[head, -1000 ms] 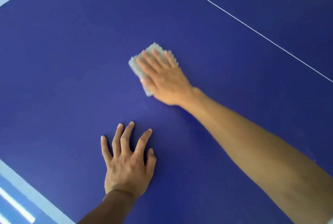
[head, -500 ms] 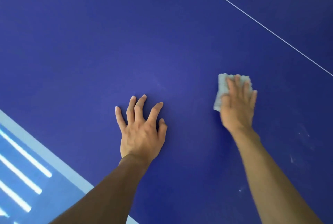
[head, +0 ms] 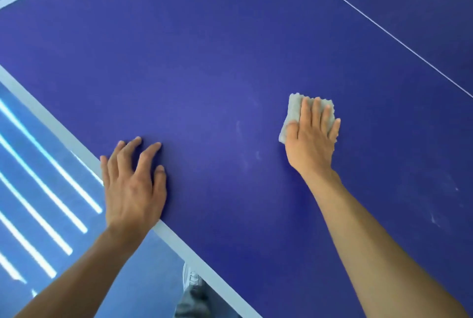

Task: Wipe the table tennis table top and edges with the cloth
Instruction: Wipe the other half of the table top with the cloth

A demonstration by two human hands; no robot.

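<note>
So, cloth (head: 293, 112): small grey pad, flat on blue surface (head: 204, 74), right of middle, under right hand (head: 311, 138).
Right hand: fingers straight, close together, pressing cloth down.
Left hand (head: 133, 184): fingers spread, palm down at white edge stripe (head: 64, 135), holds nothing.
Smudges (head: 239, 127): faint, between the hands.
Shoe (head: 192, 282): on floor below edge.

Glossy blue floor (head: 153, 279), bright parallel light streaks (head: 51, 157); white shoe (head: 190, 279), grey trouser leg (head: 192, 302).

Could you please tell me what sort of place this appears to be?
Probably an indoor sports or games room: a blue table tennis table with a white edge band and a thin white centre line, above a glossy blue floor reflecting strip lights.
</note>
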